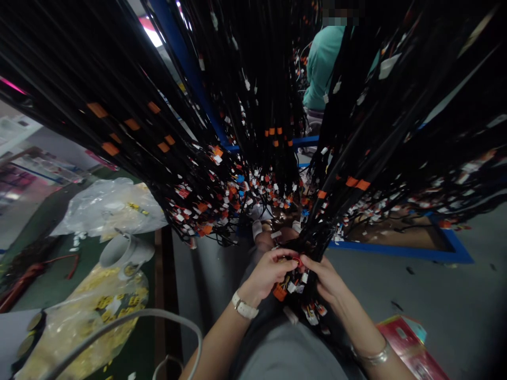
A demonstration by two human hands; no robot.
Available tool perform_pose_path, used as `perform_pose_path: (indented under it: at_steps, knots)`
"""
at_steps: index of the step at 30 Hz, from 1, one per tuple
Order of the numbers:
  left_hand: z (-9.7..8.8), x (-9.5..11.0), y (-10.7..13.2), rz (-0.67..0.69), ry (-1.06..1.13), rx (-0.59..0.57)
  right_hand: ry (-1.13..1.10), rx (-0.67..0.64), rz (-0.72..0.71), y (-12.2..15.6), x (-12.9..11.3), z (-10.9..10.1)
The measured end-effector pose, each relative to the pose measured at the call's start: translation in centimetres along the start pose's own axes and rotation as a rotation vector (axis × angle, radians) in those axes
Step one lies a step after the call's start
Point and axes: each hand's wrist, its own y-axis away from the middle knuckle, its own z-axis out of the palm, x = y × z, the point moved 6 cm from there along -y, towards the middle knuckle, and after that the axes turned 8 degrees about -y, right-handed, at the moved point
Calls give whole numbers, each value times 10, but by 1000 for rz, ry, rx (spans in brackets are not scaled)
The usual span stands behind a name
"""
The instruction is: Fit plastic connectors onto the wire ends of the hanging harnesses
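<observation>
In front of my lap, my left hand (271,274) and my right hand (327,277) meet at the lower end of a hanging black wire harness (320,232). Thumb and fingers of both are closed around a small red piece (297,259) among the wire ends; whether it is a connector or bare wires is too small to tell. Just below my fingers dangle an orange connector (280,292) and several white connectors (292,287). More white plugs (312,315) hang lower, over my lap. The fingertips of my right hand are partly hidden behind the wires.
Dense rows of black harnesses (269,79) hang ahead from a blue frame (400,252). At left, a green table (158,295) bears a bag of yellow parts (79,316), a grey tube (127,253) and a clear bag (111,206). A person in teal (325,66) sits beyond. Red packets (412,343) lie lower right.
</observation>
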Motion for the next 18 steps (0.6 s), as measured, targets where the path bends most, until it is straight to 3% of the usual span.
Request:
perform_pose_path:
  at_steps: [4, 18]
  knots:
    - [2, 0, 1, 18, -51, -22, 18, -5, 1, 1, 0, -1]
    - [5, 0, 5, 264, -310, 158, 74, -36, 0, 1, 1, -3]
